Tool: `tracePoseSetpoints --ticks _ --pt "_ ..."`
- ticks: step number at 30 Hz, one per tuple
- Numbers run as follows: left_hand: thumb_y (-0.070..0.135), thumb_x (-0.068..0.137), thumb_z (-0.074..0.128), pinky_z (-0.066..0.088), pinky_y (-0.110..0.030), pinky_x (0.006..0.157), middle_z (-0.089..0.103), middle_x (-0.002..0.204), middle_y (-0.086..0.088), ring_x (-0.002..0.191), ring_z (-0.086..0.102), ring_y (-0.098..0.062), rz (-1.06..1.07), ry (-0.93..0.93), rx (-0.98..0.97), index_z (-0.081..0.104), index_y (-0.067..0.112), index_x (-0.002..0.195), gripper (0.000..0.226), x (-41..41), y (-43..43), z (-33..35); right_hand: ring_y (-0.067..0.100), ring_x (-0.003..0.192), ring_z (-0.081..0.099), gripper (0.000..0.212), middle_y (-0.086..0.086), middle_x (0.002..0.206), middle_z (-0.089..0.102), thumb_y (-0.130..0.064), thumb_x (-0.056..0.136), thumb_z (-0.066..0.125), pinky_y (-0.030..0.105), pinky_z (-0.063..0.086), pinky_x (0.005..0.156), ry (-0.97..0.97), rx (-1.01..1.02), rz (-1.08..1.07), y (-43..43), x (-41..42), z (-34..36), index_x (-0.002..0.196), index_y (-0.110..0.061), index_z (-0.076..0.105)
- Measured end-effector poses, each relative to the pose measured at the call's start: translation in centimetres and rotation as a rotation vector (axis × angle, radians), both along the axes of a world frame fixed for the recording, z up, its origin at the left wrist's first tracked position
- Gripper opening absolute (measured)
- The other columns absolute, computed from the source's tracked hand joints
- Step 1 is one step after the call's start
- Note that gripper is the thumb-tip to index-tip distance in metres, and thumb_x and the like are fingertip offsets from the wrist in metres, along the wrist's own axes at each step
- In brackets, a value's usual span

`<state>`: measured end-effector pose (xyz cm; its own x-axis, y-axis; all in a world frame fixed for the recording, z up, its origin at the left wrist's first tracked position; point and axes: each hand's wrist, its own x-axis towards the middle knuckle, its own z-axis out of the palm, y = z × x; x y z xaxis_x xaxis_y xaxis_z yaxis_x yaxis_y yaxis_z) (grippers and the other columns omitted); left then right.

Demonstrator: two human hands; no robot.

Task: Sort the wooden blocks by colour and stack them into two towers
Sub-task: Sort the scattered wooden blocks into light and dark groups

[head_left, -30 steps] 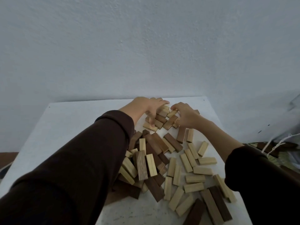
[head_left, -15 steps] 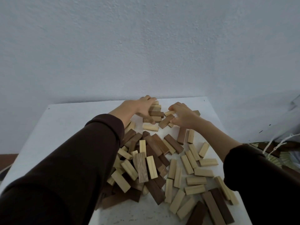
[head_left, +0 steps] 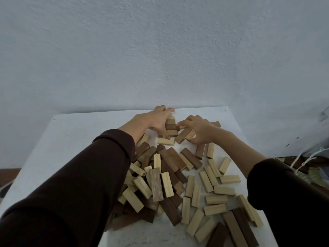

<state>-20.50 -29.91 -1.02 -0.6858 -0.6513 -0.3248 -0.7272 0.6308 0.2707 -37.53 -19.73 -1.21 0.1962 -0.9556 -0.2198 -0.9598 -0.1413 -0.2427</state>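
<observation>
Blocks (head_left: 170, 175) everywhere: light and dark ones lie jumbled in a loose heap that runs from the middle of the white surface (head_left: 71, 139) down to its near edge. Many of them overlap. Toward the right edge the light pieces lie flat and mostly single. The dark ones pile thicker on the left of the heap, partly hidden under the left sleeve (head_left: 80, 184). Two long dark pieces sit side by side by the near right corner.

At the middle of the far edge, hard by the wall (head_left: 160, 50), a small stack (head_left: 171, 126) of light and dark pieces stands between the two hands. The left hand (head_left: 153, 122) lies palm down against the stack's left side. Its fingers (head_left: 169, 110) are straight and spread past the top, and the thumb points down at the near side. The right hand (head_left: 201, 131) comes in from the other side, knuckles up and fingers curled. One fingertip touches a dark piece in the stack. A couple of tan pieces lie tilted under that palm, but whether the curled fingers actually grip any of them cannot be told. The right sleeve (head_left: 284, 193) covers the near right edge.
</observation>
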Motion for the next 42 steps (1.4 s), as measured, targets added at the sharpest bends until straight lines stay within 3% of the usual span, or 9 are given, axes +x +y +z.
tracePoseSetpoints --ticks 7,14,19,25,32,38,42 --pt "0.04 0.065 0.083 0.039 -0.046 0.101 0.026 0.136 -0.006 0.131 0.023 -0.024 0.038 -0.008 0.012 0.019 0.031 0.147 0.105 1.5 0.0 0.5 0.018 0.11 0.039 0.046 0.0 0.121 0.042 -0.023 0.08 0.066 0.033 0.039 0.091 -0.002 0.045 0.019 0.0 0.5 0.4 0.123 -0.025 0.049" --pt "0.044 0.066 0.083 0.037 -0.041 0.101 0.027 0.139 -0.007 0.134 0.023 -0.024 0.114 0.065 0.03 0.02 0.03 0.147 0.104 3.2 0.4 0.9 0.014 0.105 0.038 0.047 -0.001 0.114 0.039 -0.034 0.081 0.067 0.029 0.033 0.087 0.075 0.042 0.064 -0.1 1.8 0.5 0.125 -0.026 0.05" --pt "0.044 0.066 0.083 0.035 -0.035 0.096 0.028 0.138 -0.007 0.132 0.027 -0.023 0.235 0.228 0.076 0.021 0.03 0.146 0.102 4.8 1.1 1.1 0.012 0.097 0.036 0.049 -0.003 0.106 0.037 -0.036 0.081 0.066 0.027 0.03 0.084 0.092 0.028 0.056 0.1 2.8 0.8 0.125 -0.024 0.05" --pt "0.039 0.07 0.081 0.036 -0.039 0.102 0.029 0.138 -0.006 0.13 0.032 -0.023 0.333 0.359 0.086 0.025 0.03 0.144 0.094 7.5 2.7 2.6 0.013 0.092 0.041 0.046 -0.003 0.103 0.041 -0.029 0.079 0.069 0.027 0.038 0.082 -0.041 0.006 -0.014 0.8 3.6 2.8 0.121 -0.021 0.053" --pt "0.041 0.07 0.081 0.036 -0.039 0.104 0.03 0.141 -0.007 0.13 0.034 -0.024 0.422 0.432 0.161 0.027 0.03 0.144 0.093 12.5 6.0 4.3 0.012 0.087 0.045 0.036 -0.003 0.1 0.047 -0.028 0.079 0.069 0.024 0.035 0.073 -0.243 0.006 -0.028 3.5 6.5 4.9 0.111 -0.026 0.055" --pt "0.049 0.064 0.08 0.035 -0.033 0.099 0.038 0.13 -0.006 0.119 0.041 -0.022 0.458 0.367 0.339 0.028 0.036 0.141 0.094 16.7 9.0 4.8 0.024 0.091 0.054 0.029 0.009 0.103 0.057 -0.028 0.078 0.069 0.033 0.043 0.079 -0.396 0.075 0.001 5.1 9.8 5.7 0.105 -0.027 0.059" --pt "0.052 0.063 0.075 0.033 -0.037 0.108 0.039 0.137 -0.006 0.122 0.042 -0.023 0.437 0.286 0.422 0.03 0.036 0.141 0.092 17.9 10.3 4.2 0.016 0.094 0.053 0.029 0.001 0.104 0.058 -0.029 0.081 0.069 0.03 0.042 0.078 -0.398 0.119 0.02 5.4 11.6 5.6 0.108 -0.029 0.058"
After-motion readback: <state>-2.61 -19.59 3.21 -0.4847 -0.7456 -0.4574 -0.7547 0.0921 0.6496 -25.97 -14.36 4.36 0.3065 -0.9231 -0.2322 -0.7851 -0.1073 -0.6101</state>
